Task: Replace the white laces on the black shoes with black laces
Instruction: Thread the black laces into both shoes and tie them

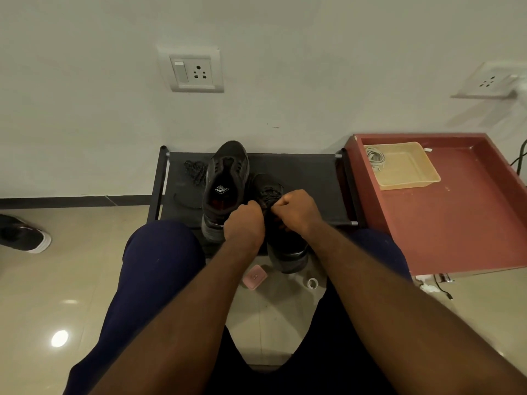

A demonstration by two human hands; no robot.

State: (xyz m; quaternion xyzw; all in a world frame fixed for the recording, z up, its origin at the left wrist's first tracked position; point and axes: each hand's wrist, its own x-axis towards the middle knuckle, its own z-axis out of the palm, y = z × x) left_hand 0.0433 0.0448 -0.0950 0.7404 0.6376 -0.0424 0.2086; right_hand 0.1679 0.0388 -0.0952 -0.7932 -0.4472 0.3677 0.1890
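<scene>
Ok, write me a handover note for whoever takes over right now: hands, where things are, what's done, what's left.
Hands: left hand and right hand both curled, pinching a black lace over the eyelets of the near shoe; strand hard to see.
Both shoes stand on the black rack. The far shoe shows no lace; a spare black lace lies on the rack beside it. White laces sit in the beige basket on the red table.
Done: white laces out. Left: finish lacing the near shoe, then lace the far shoe.

two shoes point(228, 178) on rack point(299, 178)
</scene>
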